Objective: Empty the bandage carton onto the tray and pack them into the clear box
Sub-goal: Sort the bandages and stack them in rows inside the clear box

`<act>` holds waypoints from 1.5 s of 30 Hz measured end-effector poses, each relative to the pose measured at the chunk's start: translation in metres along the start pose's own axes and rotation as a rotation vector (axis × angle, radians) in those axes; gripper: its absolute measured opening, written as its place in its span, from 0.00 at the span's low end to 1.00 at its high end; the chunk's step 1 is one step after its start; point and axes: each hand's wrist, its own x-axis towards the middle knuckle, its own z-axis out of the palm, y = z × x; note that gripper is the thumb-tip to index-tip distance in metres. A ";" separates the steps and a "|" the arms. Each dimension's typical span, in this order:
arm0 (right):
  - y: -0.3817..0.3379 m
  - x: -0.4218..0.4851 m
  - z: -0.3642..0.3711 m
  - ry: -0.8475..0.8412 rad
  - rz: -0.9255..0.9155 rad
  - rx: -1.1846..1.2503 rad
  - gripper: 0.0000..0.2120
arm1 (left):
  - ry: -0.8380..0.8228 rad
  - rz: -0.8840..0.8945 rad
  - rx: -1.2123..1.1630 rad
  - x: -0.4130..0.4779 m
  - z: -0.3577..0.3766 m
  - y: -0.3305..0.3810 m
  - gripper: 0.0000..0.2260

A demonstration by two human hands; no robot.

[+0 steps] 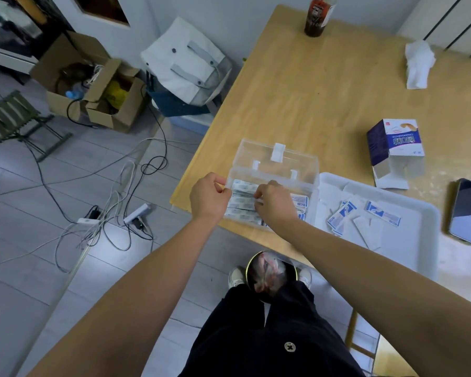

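The clear box [314, 183] stands at the table's near left corner with its lid [278, 156] tipped up behind it. Several wrapped bandages [242, 202] lie stacked inside. My left hand [208, 195] grips the box's left wall, fingers curled over the rim. Over the middle of the box, my right hand [275, 202] pinches bandages with curled fingers. To the right sits the white tray [419, 240] with several loose bandages [382, 213]. Beyond the tray, the purple and white bandage carton [392, 145] lies on its side, its flap open.
A phone [468, 210] lies right of the tray. A crumpled tissue [418, 63] and a dark bottle [317, 19] stand at the far side of the wooden table [310, 91]. Cables [114, 208], cardboard boxes [93, 85] and a bag [185, 63] sit on the floor to the left.
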 end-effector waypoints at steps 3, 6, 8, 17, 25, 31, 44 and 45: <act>-0.002 0.000 0.000 -0.017 -0.044 -0.132 0.10 | -0.004 0.001 0.000 -0.001 -0.001 0.000 0.09; -0.005 0.000 -0.004 -0.022 -0.081 -0.235 0.11 | -0.021 -0.004 0.009 -0.001 -0.002 0.001 0.10; -0.007 0.000 -0.008 -0.023 -0.112 -0.168 0.10 | -0.033 -0.005 0.037 -0.001 -0.003 0.000 0.10; 0.052 -0.027 -0.063 0.109 -0.055 0.509 0.07 | 0.139 0.315 0.081 -0.028 0.027 0.055 0.10; 0.154 -0.062 -0.079 0.229 0.277 0.429 0.08 | -0.417 0.478 0.007 -0.061 0.105 0.108 0.06; 0.213 -0.101 -0.073 0.036 0.446 0.168 0.12 | -0.667 0.478 0.119 -0.090 0.153 0.138 0.09; 0.224 -0.117 -0.048 -0.128 0.151 -0.011 0.24 | -0.679 0.445 0.530 -0.095 0.197 0.114 0.20; 0.223 -0.116 -0.047 -0.136 0.138 -0.025 0.23 | -0.676 0.447 0.531 -0.095 0.198 0.114 0.20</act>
